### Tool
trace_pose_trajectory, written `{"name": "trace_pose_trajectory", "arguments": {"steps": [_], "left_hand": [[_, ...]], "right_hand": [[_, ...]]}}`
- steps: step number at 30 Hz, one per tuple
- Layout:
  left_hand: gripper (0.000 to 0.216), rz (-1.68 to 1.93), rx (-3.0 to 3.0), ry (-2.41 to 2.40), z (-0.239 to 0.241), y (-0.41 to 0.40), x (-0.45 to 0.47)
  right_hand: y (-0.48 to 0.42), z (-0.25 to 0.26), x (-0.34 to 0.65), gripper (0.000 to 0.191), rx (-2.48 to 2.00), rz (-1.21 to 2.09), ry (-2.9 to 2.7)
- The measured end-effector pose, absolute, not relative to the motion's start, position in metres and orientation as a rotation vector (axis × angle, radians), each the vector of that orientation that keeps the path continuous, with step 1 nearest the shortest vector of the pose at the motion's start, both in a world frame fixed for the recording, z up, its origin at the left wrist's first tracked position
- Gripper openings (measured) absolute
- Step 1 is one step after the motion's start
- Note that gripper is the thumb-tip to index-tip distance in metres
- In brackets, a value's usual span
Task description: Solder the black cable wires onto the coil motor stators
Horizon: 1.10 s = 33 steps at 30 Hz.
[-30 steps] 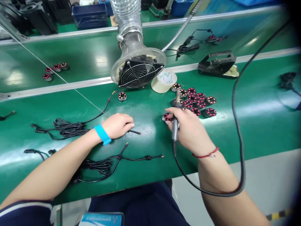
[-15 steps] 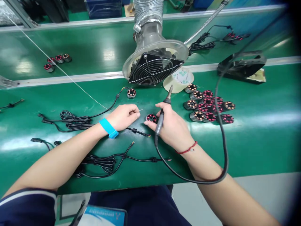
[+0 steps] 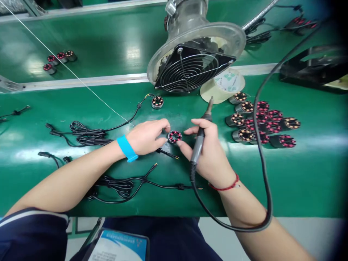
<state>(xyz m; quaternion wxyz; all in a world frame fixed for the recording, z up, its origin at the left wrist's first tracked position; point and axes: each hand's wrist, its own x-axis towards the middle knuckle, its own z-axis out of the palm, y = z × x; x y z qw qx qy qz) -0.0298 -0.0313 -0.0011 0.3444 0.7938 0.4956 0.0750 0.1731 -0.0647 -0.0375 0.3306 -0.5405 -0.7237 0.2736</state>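
A stator (image 3: pixel 174 136) with red windings lies on the green bench between my hands. My left hand (image 3: pixel 145 137), with a blue wristband, has thumb and forefinger at its left side. Thin solder wire (image 3: pixel 106 104) runs from the upper left into this hand, its short end poking past the forefinger. My right hand (image 3: pixel 210 152) is wrapped around a soldering iron (image 3: pixel 198 145), tip pointing up and away. Its thumb is at the stator's right edge, the forefinger slightly apart. Another stator (image 3: pixel 157 102), with a black cable attached, sits farther back.
Several stators (image 3: pixel 261 121) are grouped at the right. A fume extractor hood (image 3: pixel 190 69) with a fan grille hangs behind, beside a tape roll (image 3: pixel 224 85). Coiled black cables (image 3: pixel 116 186) lie in front and left. The iron's cord (image 3: pixel 261 156) loops over my right forearm.
My left hand has moved right to the stator, its thumb and forefinger farther apart. My right fingers have spread beside the stator. The view has shifted closer to the bench.
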Motion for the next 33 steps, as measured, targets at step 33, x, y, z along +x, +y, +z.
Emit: {"name": "trace_pose_trajectory", "arguments": {"steps": [33], "left_hand": [[0.003,0.694,2.285,1.047,-0.002,-0.032,-0.031]], "right_hand": [[-0.058,-0.040,0.165,0.056,-0.906,0.480,-2.094]]}}
